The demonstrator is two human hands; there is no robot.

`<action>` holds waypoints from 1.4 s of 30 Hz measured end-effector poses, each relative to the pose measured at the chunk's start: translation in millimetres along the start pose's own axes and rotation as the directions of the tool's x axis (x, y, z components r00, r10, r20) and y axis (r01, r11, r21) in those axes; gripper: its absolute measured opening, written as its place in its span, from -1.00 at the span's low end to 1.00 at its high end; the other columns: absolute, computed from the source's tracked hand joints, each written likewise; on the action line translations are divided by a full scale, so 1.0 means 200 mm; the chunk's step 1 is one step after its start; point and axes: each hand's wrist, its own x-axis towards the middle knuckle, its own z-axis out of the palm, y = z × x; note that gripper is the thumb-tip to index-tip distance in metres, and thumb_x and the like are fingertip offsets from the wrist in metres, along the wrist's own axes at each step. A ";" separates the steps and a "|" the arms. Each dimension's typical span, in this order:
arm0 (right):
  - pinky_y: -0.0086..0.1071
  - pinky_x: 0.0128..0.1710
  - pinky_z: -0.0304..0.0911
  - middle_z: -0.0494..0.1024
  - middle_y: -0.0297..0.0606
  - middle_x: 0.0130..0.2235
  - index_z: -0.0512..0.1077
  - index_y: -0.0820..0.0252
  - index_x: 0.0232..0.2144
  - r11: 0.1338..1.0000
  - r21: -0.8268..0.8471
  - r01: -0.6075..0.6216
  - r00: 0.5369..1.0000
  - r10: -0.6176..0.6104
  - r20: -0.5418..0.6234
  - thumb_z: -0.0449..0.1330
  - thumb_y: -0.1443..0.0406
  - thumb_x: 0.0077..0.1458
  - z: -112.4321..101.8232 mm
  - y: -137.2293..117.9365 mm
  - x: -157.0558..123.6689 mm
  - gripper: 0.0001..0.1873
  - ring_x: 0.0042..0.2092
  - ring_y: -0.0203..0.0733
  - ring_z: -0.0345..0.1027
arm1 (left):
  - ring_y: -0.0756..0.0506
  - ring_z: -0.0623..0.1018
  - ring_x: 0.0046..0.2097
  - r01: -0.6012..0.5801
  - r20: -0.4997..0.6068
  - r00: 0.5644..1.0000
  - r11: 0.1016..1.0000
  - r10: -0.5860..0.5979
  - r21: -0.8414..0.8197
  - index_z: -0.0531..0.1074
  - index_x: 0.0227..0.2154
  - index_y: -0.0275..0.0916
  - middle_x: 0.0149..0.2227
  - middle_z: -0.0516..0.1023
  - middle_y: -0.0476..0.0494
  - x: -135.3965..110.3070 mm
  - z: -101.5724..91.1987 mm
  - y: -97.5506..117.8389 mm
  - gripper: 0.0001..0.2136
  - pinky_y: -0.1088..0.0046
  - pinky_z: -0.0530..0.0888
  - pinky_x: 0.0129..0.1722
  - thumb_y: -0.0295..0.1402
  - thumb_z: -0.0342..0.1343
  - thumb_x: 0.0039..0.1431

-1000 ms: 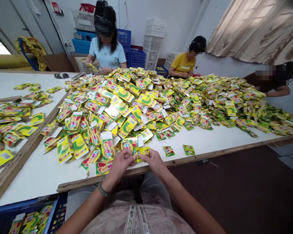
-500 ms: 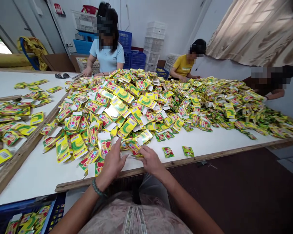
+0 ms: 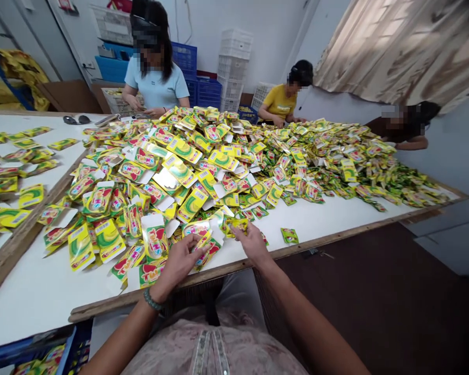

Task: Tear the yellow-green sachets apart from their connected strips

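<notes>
My left hand [image 3: 180,263] grips a flat yellow-and-red carton [image 3: 205,249] at the near edge of the white table [image 3: 42,291], fingers curled around it. My right hand [image 3: 253,242] is just to the right, fingertips pinching a small yellow-green sachet [image 3: 237,224] at the edge of the pile. A big heap of flat cartons and sachets [image 3: 203,161] covers the table in front of both hands. A beaded bracelet sits on my left wrist.
Two loose sachets [image 3: 289,235] lie right of my right hand. Three other people work at the far side and right end of the table. A second table [image 3: 8,135] with more cartons stands left. A blue crate [image 3: 42,359] with cartons sits low left. White and blue crates line the back wall.
My hands have separated: the left now holds a carton, the right has reached forward to a sachet in the pile. The view has shifted rightward.
</notes>
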 end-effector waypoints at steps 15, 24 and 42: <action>-0.43 -0.44 0.21 0.48 -0.37 -0.52 0.48 0.21 -0.50 0.999 -0.039 0.015 0.941 0.000 0.338 0.29 0.17 -0.22 -0.03 -0.08 0.06 -0.77 -0.41 -0.22 0.32 | -0.02 0.48 -0.38 0.145 0.080 0.989 0.940 -0.127 -0.308 0.45 -0.36 -0.27 -0.40 0.54 -0.07 -0.01 0.03 -0.03 -0.72 0.52 0.37 -0.38 -0.19 0.23 -0.09; -0.51 -0.48 0.06 0.41 -0.42 -0.53 0.44 0.22 -0.56 0.916 -0.305 0.260 0.917 -0.136 0.375 0.29 0.20 -0.22 -0.04 -0.17 0.13 -0.81 -0.45 -0.32 0.20 | 0.01 0.45 -0.44 0.081 0.127 0.990 0.973 -0.054 -0.217 0.45 -0.36 -0.25 -0.47 0.51 -0.01 -0.03 0.03 0.02 -0.76 0.56 0.32 -0.46 -0.26 0.26 -0.11; -0.48 -0.56 0.01 0.30 -0.44 -0.59 0.32 0.18 -0.54 0.997 -0.063 0.033 0.999 -0.033 0.001 0.34 0.09 -0.30 0.12 -0.09 -0.01 -0.64 -0.53 -0.35 0.10 | -0.07 0.53 -0.36 0.304 0.288 0.937 0.865 -0.196 -0.399 0.50 -0.18 -0.21 -0.31 0.59 -0.08 -0.05 0.02 0.09 -0.60 0.46 0.41 -0.34 -0.36 0.31 -0.20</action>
